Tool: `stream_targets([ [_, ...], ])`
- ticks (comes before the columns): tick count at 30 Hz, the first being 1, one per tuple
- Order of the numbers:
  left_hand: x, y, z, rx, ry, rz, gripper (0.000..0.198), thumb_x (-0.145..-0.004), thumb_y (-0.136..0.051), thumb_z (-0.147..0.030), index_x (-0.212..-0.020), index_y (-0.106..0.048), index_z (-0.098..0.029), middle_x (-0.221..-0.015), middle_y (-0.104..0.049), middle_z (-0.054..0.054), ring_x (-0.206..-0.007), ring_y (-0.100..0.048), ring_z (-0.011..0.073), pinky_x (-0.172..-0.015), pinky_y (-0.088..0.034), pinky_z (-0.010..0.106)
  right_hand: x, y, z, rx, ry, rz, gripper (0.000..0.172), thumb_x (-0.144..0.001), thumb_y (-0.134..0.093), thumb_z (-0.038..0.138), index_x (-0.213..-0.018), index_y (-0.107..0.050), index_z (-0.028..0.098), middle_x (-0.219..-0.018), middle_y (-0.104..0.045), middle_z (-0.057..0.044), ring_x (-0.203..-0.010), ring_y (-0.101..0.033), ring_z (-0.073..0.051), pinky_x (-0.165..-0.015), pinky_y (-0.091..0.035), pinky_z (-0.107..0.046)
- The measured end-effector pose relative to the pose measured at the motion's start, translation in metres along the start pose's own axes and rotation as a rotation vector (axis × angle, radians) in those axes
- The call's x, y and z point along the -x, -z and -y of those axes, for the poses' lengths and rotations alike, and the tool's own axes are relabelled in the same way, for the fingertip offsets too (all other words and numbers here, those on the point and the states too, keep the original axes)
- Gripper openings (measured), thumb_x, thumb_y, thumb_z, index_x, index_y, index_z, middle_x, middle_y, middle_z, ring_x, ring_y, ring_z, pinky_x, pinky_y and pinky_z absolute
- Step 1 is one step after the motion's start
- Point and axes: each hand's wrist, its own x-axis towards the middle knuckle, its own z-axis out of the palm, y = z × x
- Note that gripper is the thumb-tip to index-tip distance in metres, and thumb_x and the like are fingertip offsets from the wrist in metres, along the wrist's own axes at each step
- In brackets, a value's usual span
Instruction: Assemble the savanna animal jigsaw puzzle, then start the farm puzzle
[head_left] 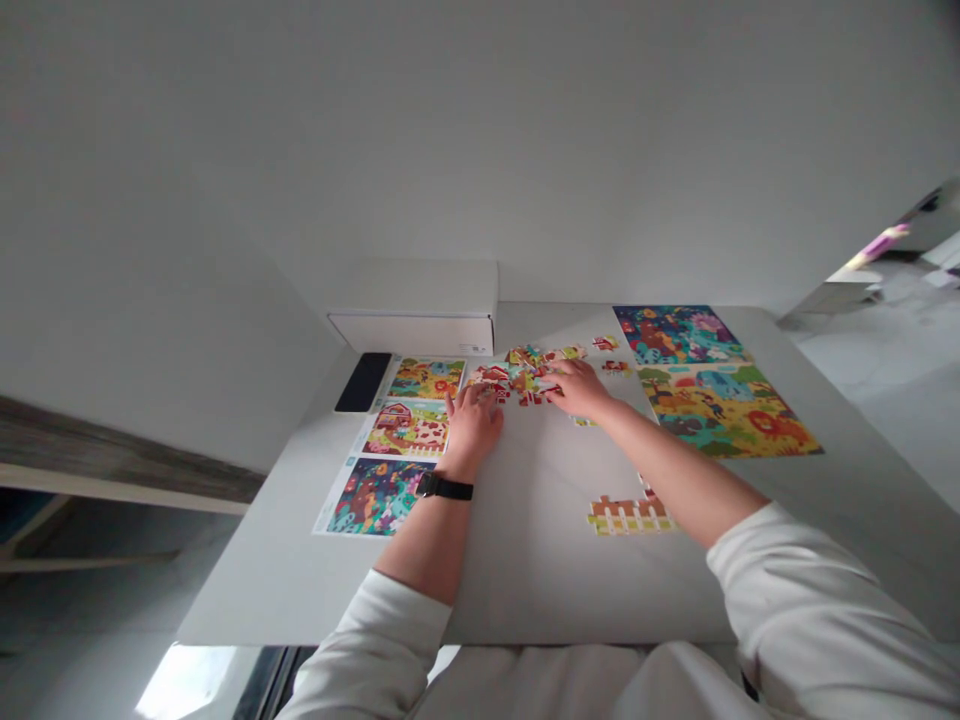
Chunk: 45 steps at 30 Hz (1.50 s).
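Observation:
A pile of loose, colourful puzzle pieces (523, 372) lies on the white table (525, 550) in front of me. At the left edge of the pile, my left hand (475, 417) rests with its fingers spread. My right hand (576, 387) is at the pile's right side, fingers bent over some pieces; whether it grips one is too small to tell. Joined pieces showing a white fence (631, 516) lie nearer to me, partly behind my right forearm. Left of my left hand is a printed sheet (405, 428) with three pictures.
A white box (420, 330) stands at the back left against the wall. A black phone (364, 382) lies at the printed sheet's upper left corner. On the right are a dark blue picture puzzle (681, 335) and a yellow animal puzzle (727, 410).

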Motion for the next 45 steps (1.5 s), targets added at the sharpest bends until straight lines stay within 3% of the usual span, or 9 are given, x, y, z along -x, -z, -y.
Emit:
stream_targets([
  [4,0.000,0.004,-0.001,0.016,-0.044,0.006,0.045,-0.100,-0.059,-0.031,-0.143,-0.072,-0.031,-0.160,-0.061,0.008,-0.151,-0.051,0.0328,-0.137,-0.023,0.061,0.011,0.002,-0.021,0.011,-0.079,-0.026,0.035,-0.101,-0.068,0.031,-0.134,-0.080,0.027,-0.154,-0.065,-0.011,-0.140,-0.058,-0.034,-0.123,-0.039,-0.051],
  [8,0.001,0.004,-0.005,0.070,-0.240,0.098,0.051,-0.100,-0.062,-0.031,-0.151,-0.067,-0.028,-0.161,-0.061,0.009,-0.154,-0.049,0.0280,-0.138,-0.024,0.051,0.017,0.005,-0.039,0.046,-0.214,-0.045,0.035,-0.101,-0.065,0.028,-0.132,-0.081,0.027,-0.150,-0.068,-0.012,-0.136,-0.060,-0.035,-0.120,-0.040,-0.051],
  [13,0.007,-0.006,-0.010,0.091,-0.466,0.189,0.056,-0.102,-0.064,-0.036,-0.157,-0.062,-0.026,-0.165,-0.059,0.009,-0.162,-0.040,0.0287,-0.141,-0.012,0.055,0.026,0.007,-0.046,0.025,-0.235,-0.067,0.042,-0.102,-0.061,0.025,-0.141,-0.076,0.026,-0.146,-0.069,-0.012,-0.136,-0.060,-0.033,-0.121,-0.040,-0.049],
  [18,0.007,-0.005,-0.008,0.077,-0.428,0.148,0.053,-0.102,-0.065,-0.037,-0.155,-0.064,-0.027,-0.157,-0.065,0.009,-0.156,-0.049,0.0283,-0.141,-0.008,0.057,0.034,0.005,-0.050,0.022,-0.131,-0.041,0.039,-0.103,-0.063,0.030,-0.139,-0.078,0.028,-0.150,-0.066,-0.011,-0.139,-0.058,-0.032,-0.124,-0.038,-0.048],
  [24,0.004,-0.006,-0.004,0.110,-0.415,0.115,0.049,-0.101,-0.068,-0.034,-0.150,-0.068,-0.028,-0.151,-0.068,0.011,-0.151,-0.054,0.0308,-0.140,-0.015,0.062,0.033,0.004,-0.057,0.047,-0.204,-0.067,0.040,-0.104,-0.063,0.031,-0.140,-0.077,0.024,-0.147,-0.068,-0.016,-0.136,-0.060,-0.036,-0.121,-0.041,-0.054],
  [31,0.002,-0.008,-0.004,0.160,-0.432,0.090,0.043,-0.097,-0.071,-0.030,-0.140,-0.074,-0.029,-0.142,-0.073,0.009,-0.143,-0.061,0.0307,-0.138,-0.022,0.062,0.028,-0.003,-0.046,-0.016,-0.037,-0.050,0.037,-0.103,-0.068,0.034,-0.138,-0.079,0.033,-0.155,-0.063,-0.011,-0.143,-0.057,-0.034,-0.125,-0.040,-0.051],
  [38,0.002,0.000,-0.007,0.232,-0.516,0.105,0.029,-0.099,-0.069,-0.027,-0.125,-0.079,-0.026,-0.135,-0.078,0.010,-0.133,-0.069,0.0280,-0.137,-0.027,0.057,0.031,-0.003,-0.049,-0.014,-0.123,-0.058,0.038,-0.102,-0.070,0.033,-0.138,-0.080,0.030,-0.154,-0.063,-0.014,-0.144,-0.056,-0.037,-0.124,-0.040,-0.055],
  [45,0.002,-0.010,-0.002,0.249,-0.552,0.104,0.034,-0.097,-0.071,-0.029,-0.129,-0.079,-0.026,-0.134,-0.076,0.011,-0.141,-0.064,0.0293,-0.135,-0.031,0.057,0.036,0.000,-0.051,-0.043,-0.087,-0.052,0.033,-0.100,-0.072,0.031,-0.132,-0.083,0.030,-0.153,-0.065,-0.012,-0.145,-0.055,-0.036,-0.125,-0.040,-0.054],
])
